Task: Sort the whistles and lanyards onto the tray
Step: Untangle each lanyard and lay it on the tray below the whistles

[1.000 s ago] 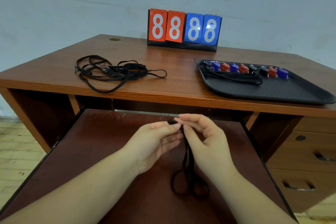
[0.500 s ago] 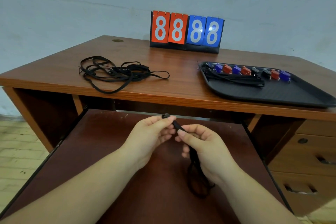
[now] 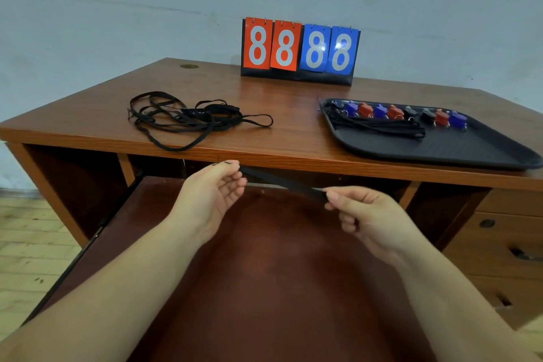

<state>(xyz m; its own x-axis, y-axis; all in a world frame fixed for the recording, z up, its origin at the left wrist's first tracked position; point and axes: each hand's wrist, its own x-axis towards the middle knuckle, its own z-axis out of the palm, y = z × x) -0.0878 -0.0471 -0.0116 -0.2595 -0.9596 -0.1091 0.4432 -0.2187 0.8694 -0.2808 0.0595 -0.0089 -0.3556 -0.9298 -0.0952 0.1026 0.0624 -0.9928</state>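
Left hand: the left hand [image 3: 216, 194] is raised over the pull-out shelf, palm turned inward, its thumb and forefinger pinching one end of a black lanyard; the other fingers curl loosely below.
Right hand: the right hand [image 3: 364, 214] sits to the right of the left one and slightly lower, its fingertips [image 3: 330, 195] pinching the same strap further along, remaining fingers bent under.
Held lanyard: the held lanyard [image 3: 282, 181] runs as a flat, taut band between the two hands, sloping down from the left pinch to the right one; where its remainder goes past the right hand cannot be made out.
Pull-out shelf: the dark red-brown shelf [image 3: 264, 288] lies directly beneath both hands and forearms.
Desk: the wooden desk [image 3: 288, 109] has its front edge just beyond the hands.
Loose lanyards: a tangled heap of black loose lanyards [image 3: 188, 120] lies on the desk, ahead and to the left of the left hand, one loop reaching the front edge.
Tray: the black tray [image 3: 440, 147] rests on the desk ahead and to the right of the right hand.
Tray contents: a row of whistles [image 3: 399, 113] in blue, red and black lines its far side, with bundled tray lanyards [image 3: 382, 126] lying just in front of them.
Scoreboard: a flip scoreboard [image 3: 299, 51] showing four eights stands at the desk's back, farthest from the hands.
Drawers: desk drawers [image 3: 505, 244] are to the right of the right hand.
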